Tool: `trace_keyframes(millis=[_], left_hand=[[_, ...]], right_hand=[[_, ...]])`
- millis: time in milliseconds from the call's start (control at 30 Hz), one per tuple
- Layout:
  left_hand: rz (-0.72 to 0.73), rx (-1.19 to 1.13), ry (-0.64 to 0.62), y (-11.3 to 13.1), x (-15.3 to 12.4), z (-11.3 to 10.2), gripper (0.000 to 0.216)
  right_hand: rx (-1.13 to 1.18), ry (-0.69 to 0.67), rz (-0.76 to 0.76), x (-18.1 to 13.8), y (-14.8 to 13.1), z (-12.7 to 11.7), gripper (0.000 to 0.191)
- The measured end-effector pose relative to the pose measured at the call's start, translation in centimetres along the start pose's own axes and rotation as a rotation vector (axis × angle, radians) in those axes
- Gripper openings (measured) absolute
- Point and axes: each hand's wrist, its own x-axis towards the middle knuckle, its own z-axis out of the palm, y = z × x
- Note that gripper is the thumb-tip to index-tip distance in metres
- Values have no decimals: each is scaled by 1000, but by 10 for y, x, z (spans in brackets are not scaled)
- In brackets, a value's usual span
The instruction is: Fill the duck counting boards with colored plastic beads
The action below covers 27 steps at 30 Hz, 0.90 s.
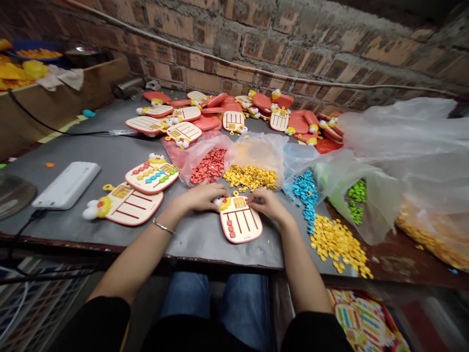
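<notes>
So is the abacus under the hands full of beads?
Mostly empty: the abacus has red beads on one rod only; the others are bare.

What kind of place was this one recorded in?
Most likely a small toy-assembly workshop. A rough brick wall backs a grey worktable; open plastic bags hold beads sorted by colour; a heap of identical duck abacus boards lies behind; the left hand and right hand touch another board.
</notes>
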Motion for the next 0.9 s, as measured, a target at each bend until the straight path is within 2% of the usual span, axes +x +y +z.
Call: trace_keyframes(millis=[67,133,267,333,467,667,767,900], left_hand=[[-4,21,-1,0,0,1,30],[-1,34,-2,-1,0,2,28],[15,51,1,-2,-1,2,28],[18,71,4,-3,-1,3,28],[15,97,14,-3,0,4,26],[5,121,17,0,0,5,25],[13,136,22,2,1,4,24],[29,95,30,4,3,5,25]], right_hand=[[83,-103,5,-2,-1,-4,8],[144,-146,28,-4,-2,-7,12],[241,-190,75,-6,1,-10,36],[316,-219,100,-5,3,-11,41],[405,-182,137,-2,3,1,42],[437,-63,92,6,-16,43,32],[452,-122,56,6,-25,48,28],[467,-246,32,4,-24,36,33]])
